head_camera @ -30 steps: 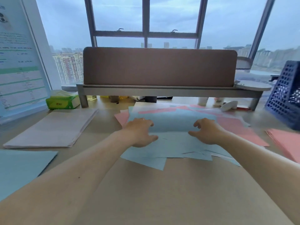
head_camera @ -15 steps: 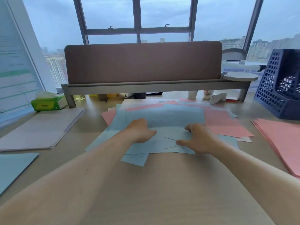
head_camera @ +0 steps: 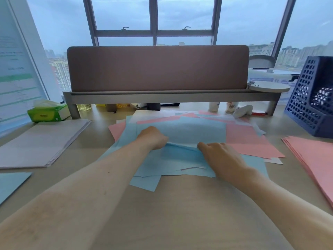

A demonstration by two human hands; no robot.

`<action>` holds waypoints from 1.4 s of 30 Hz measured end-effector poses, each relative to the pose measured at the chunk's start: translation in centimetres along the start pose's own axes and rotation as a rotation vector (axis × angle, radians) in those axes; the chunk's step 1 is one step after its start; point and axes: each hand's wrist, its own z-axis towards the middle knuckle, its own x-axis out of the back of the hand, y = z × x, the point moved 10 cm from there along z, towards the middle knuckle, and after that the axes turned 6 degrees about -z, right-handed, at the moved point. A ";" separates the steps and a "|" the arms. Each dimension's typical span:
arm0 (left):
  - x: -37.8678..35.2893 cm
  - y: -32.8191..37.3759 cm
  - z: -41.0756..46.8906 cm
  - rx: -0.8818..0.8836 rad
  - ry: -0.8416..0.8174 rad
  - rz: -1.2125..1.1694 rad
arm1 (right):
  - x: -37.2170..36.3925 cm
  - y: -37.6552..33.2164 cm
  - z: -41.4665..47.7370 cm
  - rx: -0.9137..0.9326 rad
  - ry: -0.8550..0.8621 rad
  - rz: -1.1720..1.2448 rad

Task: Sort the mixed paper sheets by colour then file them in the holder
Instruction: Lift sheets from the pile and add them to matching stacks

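A mixed heap of blue, pink and white sheets (head_camera: 252, 141) lies in the middle of the desk. My left hand (head_camera: 153, 138) pinches the near edge of the top blue sheet (head_camera: 189, 130), which is lifted a little off the sheets below. My right hand (head_camera: 221, 157) rests on the blue sheets underneath, with its fingertips at the same lifted edge. A sorted pink stack (head_camera: 317, 159) lies at the right, a white stack (head_camera: 41, 143) at the left and a blue sheet (head_camera: 10, 184) at the near left. The dark blue mesh holder (head_camera: 310, 98) stands at the far right.
A brown desk divider on a grey shelf (head_camera: 156, 69) runs across the back. A green tissue pack (head_camera: 48, 112) sits at the back left, beside a printed board (head_camera: 16, 69). Small bottles and a white object (head_camera: 241, 110) stand under the shelf.
My hands have drawn closer together at the top blue sheet's near edge, and that edge now stands lifted. The view has shifted a little to the right.
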 end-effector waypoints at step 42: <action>3.1 -7.7 -1.8 0.323 -0.085 -0.729 | -4.4 3.3 6.6 -0.680 -0.275 1.136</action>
